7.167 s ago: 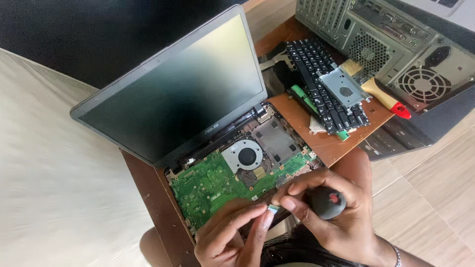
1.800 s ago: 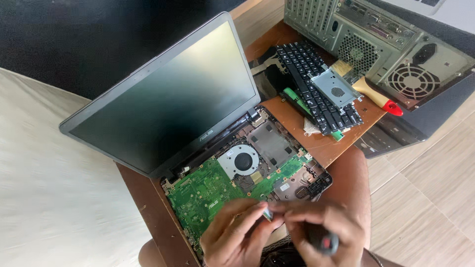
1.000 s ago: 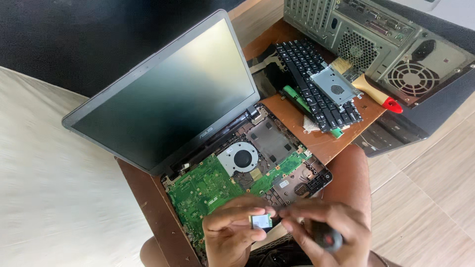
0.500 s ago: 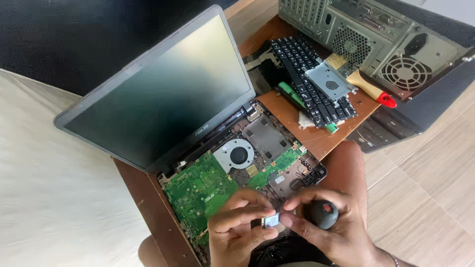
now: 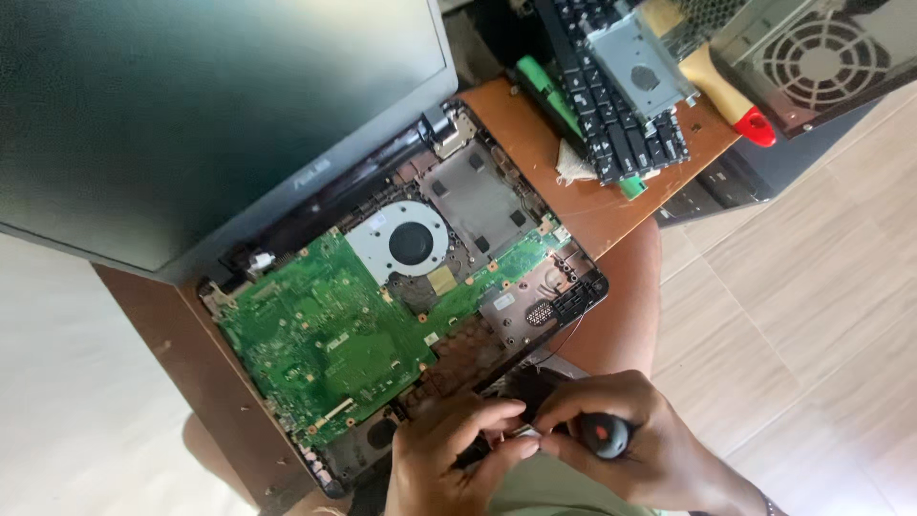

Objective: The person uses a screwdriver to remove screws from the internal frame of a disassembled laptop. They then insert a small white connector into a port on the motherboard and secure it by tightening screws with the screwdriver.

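Both hands have dropped toward the near edge of the laptop base since half a second back, and the view has closed in, so the desktop case now sits cropped at the top right. Left hand [image 5: 449, 459] pinches a small silvery part [image 5: 521, 435] between thumb and fingertips; what kind of part it is cannot be told, too small and mostly covered. Right hand [image 5: 621, 440] is wrapped round a screwdriver [image 5: 605, 435] with a black handle and a red spot, its tip end pointing toward the left hand's pinch and hidden there.

Step in hand, as a judgement: working the driver tip onto the small part held off the board, just below the laptop's front edge. Next move calls for a steady pinch on the left and fine alignment of the tip, since the contact point is hidden by the fingers.

Relative to the grip: silvery part sits right at the meeting of both hands' fingertips. Open laptop base [image 5: 573, 287] lies just beyond the knuckles, green motherboard [image 5: 315, 334] up and left of them, round cooling fan [image 5: 411, 241] farther on. Loose keyboard [image 5: 611, 105], metal drive bracket [image 5: 640, 67] and a yellow-handled tool [image 5: 726, 91] lie well apart, far up and right on the brown table [image 5: 535, 162].
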